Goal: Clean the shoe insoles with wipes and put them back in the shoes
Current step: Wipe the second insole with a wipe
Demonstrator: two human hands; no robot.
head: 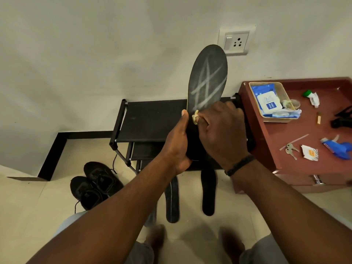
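insole [208, 77]: black, pale crossed streaks | wipe [195, 117]: yellowish | shoes [95, 185]: black | cabinet [270, 134]: reddish-brown

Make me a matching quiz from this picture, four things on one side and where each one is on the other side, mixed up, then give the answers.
Things:
1. Wipes pack
2. Keys
3. Shoes
4. Held insole

Places:
A. On the floor, left of the rack
B. In the left hand's grip, upright
C. In the tray on the red cabinet
D. Loose on the red cabinet top

Pairs: 1-C, 2-D, 3-A, 4-B
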